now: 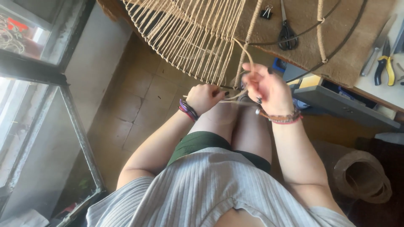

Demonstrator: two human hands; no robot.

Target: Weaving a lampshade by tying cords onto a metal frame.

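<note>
**Cord wrapping at the lower rim of the wire frame**

We note, upper centre-left of the frame, the wire frame (189, 38) strung with pale cord. Below it, mid-frame, the left hand (205, 97) is closed in a fist on the cord (235, 97), which runs roughly level toward the right hand (266, 86). That hand is higher and nearer the rim, its grip pinching a loop of the same cord that rises toward the wrapped spoke. Upper right, scissors (287, 31) and pliers (386, 67) lie on the worktop (370, 90).
</note>
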